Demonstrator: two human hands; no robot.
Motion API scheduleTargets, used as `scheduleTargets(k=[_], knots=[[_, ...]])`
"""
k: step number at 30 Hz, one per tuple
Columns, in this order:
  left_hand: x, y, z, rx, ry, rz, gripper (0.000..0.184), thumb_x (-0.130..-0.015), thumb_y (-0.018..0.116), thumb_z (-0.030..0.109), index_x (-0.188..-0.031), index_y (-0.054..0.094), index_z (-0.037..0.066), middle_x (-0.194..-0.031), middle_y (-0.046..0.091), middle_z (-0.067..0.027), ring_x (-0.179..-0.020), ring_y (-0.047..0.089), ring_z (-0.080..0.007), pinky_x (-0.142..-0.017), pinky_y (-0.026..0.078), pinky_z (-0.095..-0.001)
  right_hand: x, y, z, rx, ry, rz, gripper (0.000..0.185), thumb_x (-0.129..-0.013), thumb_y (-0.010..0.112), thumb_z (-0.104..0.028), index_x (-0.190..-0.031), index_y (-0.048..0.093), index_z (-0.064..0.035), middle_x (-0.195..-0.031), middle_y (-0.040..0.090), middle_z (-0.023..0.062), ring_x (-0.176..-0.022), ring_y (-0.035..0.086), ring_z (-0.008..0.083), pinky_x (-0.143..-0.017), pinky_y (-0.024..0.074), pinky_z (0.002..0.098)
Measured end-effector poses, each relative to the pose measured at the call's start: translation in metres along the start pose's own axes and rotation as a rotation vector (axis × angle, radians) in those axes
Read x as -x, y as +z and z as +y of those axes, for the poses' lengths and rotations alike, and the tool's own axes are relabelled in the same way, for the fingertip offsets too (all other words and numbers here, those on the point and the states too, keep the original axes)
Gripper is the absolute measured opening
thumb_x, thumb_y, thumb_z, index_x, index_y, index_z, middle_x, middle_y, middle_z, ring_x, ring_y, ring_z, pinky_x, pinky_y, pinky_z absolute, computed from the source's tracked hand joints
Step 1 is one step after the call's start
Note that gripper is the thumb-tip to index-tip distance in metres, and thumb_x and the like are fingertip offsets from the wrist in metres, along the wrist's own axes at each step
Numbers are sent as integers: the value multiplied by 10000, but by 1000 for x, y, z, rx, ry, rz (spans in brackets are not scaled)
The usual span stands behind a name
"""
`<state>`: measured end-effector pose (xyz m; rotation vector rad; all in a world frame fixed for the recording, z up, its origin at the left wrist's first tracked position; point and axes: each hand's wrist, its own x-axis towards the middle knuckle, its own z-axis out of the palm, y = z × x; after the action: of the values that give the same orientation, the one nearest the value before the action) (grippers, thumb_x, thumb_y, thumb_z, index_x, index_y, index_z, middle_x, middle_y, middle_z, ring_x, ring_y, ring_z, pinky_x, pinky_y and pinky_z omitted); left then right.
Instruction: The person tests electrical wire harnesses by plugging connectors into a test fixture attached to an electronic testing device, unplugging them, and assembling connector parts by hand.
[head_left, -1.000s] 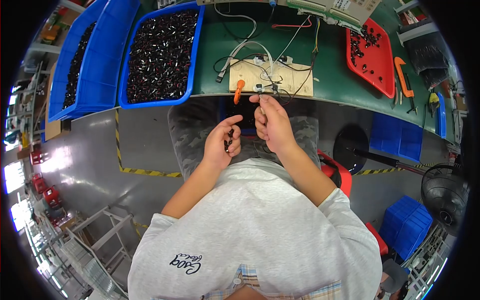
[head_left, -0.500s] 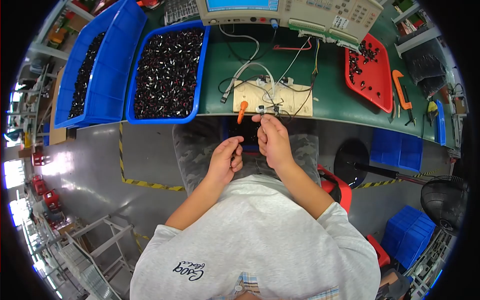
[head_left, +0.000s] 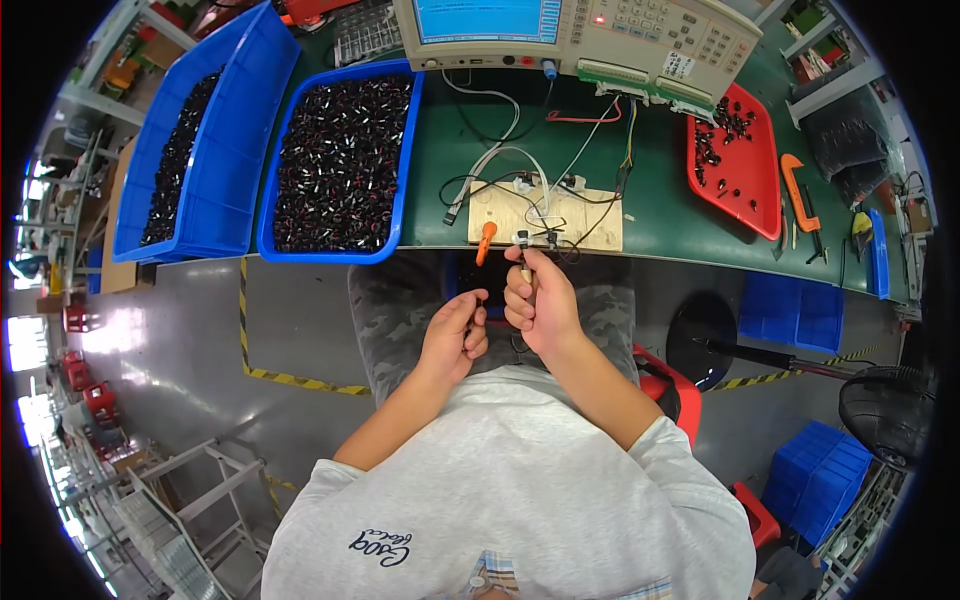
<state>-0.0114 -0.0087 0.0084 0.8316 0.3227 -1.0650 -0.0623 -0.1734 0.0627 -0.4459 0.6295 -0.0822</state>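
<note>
My right hand [head_left: 543, 305] is closed at the front edge of the wooden board [head_left: 600, 225], pinching a small black part [head_left: 525, 262] with a pale lower end. The part's top is close to a small black-and-white fixture [head_left: 523, 238] on the board; whether they touch I cannot tell. Lower and to the left, my left hand [head_left: 453, 338] is curled shut. A small dark piece [head_left: 481, 297] shows at its fingertips, too small to name. An orange-handled tool [head_left: 486, 242] rests at the board's left front corner.
Two blue bins [head_left: 402, 190] [head_left: 235, 130] full of small black parts stand at the left. Behind the board is a bench test instrument [head_left: 640, 55] with cables [head_left: 520, 150] running down. A red tray [head_left: 765, 190] with scattered parts and an orange clamp-like tool [head_left: 797, 195] lie right.
The camera view has tilted, so the bench sits slightly lower. My right hand's fingers are more curled, and the black part between them now shows. My left hand has hardly moved.
</note>
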Motion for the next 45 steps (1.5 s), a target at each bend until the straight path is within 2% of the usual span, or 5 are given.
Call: scheduleTargets(k=[15,21,30,40,45], knots=[[5,-4,0,67,-59,20,414,-1057,443,514,-927,523,130,-707,480,-8,-453,364,-100,-411,279,-260,13,-4,5,181,-28,-28,278,-1060,497,-344,-1179,552,-99,-630,359,-59,-448,284,34,-381,220,216],[6,-2,-1,-3,-8,91,343,-1037,551,429,-1026,563,87,-684,462,12,-455,366,-82,-413,283,-247,-16,-42,29,458,-93,221,507,-1036,494,-266,-1489,374,-73,-743,500,11,-569,435,85,-464,343,247],[3,-4,-1,-31,-33,-26,338,-1059,511,408,-1037,599,83,-667,501,12,-449,378,-70,-394,295,-222,13,-29,25,646,119,-277,543,-1009,467,-151,-1527,324,-75,-810,573,38,-561,430,73,-478,330,230],[8,-3,1,-158,42,-4,370,-1040,552,417,-892,583,80,-656,524,-6,-445,396,-61,-393,309,-207,15,-31,22,1142,-159,-396,543,-1012,496,-71,-1531,341,-47,-883,599,37,-875,580,125,-830,482,283],[7,2,4,-150,73,10,357,-1036,568,403,-890,584,78,-661,517,2,-453,406,-56,-399,313,-206,17,-24,17,1173,-206,-377,515,-1013,505,-75,-1511,377,-38,-907,611,45,-861,575,119,-804,475,273]])
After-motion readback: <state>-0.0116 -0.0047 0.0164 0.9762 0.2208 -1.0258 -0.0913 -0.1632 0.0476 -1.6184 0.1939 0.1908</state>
